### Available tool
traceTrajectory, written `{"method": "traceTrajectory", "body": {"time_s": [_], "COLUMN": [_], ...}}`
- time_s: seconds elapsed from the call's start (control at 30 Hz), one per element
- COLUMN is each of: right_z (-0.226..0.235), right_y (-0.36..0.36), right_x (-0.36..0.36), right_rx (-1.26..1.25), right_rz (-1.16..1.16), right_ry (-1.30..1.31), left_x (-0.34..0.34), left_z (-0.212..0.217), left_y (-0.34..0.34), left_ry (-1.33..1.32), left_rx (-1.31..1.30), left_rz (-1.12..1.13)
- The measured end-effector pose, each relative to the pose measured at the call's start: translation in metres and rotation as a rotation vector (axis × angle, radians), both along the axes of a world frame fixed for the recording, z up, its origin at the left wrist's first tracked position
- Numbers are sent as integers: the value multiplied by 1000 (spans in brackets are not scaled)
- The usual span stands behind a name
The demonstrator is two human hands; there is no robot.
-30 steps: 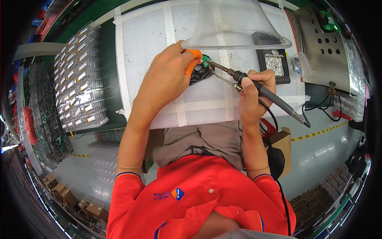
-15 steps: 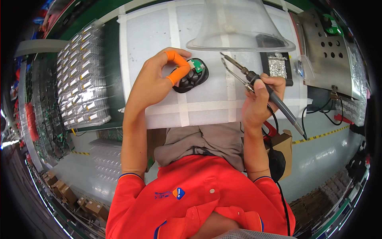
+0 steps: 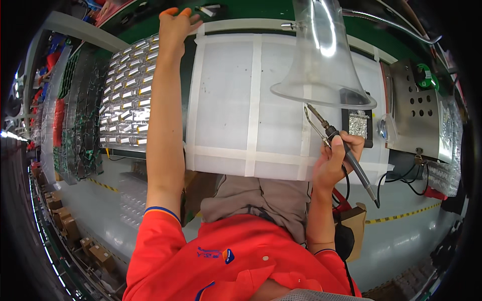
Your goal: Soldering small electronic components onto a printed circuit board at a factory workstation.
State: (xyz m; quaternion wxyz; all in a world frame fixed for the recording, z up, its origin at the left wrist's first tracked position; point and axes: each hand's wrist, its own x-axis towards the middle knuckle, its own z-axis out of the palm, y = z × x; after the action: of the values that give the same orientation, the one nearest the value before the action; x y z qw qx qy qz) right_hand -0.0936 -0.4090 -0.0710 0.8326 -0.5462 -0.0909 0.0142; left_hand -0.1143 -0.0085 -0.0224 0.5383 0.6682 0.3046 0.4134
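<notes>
My left hand [image 3: 175, 31], with orange finger covers on two fingertips, is stretched far forward over the green surface [image 3: 236, 11] past the work mat. Its fingers are apart and I see nothing held in them. Close to it lies a small part with a white piece [image 3: 207, 10]. At the right of the white taped mat [image 3: 226, 100], my right hand [image 3: 335, 158] is closed round a soldering iron [image 3: 346, 153], its tip pointing up and left, just below the rim of a clear fume funnel [image 3: 321, 65]. A thin curved metal tube runs beside the tip.
A tray of several metallic parts with white pieces [image 3: 128, 95] stands left of the mat. Beyond the iron sits a black box with silvery tip-cleaning wool [image 3: 358, 124]. A perforated metal case [image 3: 416, 108] and a green solder reel [image 3: 427, 78] are at the right, with black cables below.
My left hand has let go of the black rounded housing with the green board and reached far forward-left; the housing is gone from the mat. My right hand still holds the soldering iron.
</notes>
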Motion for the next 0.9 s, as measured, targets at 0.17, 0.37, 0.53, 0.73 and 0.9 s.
{"method": "traceTrajectory", "body": {"time_s": [0.17, 0.37, 0.53, 0.73, 0.9], "right_z": [-2, -2, 3, 1, -1], "right_y": [-1, 1, 2, -1, -8], "right_x": [0, 0, -1, -1, 2], "right_rx": [-18, -33, -87, -138, -196], "right_rz": [10, 7, 0, 20, 85], "right_ry": [-12, 6, 13, 6, -6], "left_x": [52, 117, 159, 235, 272], "left_z": [-21, -37, -56, -66, -81], "left_y": [14, 7, 25, 93, 141], "left_ry": [248, 620, 906, 1077, 1154], "left_rx": [365, 555, 641, 780, 811], "left_rz": [226, 94, -87, -259, -212]}}
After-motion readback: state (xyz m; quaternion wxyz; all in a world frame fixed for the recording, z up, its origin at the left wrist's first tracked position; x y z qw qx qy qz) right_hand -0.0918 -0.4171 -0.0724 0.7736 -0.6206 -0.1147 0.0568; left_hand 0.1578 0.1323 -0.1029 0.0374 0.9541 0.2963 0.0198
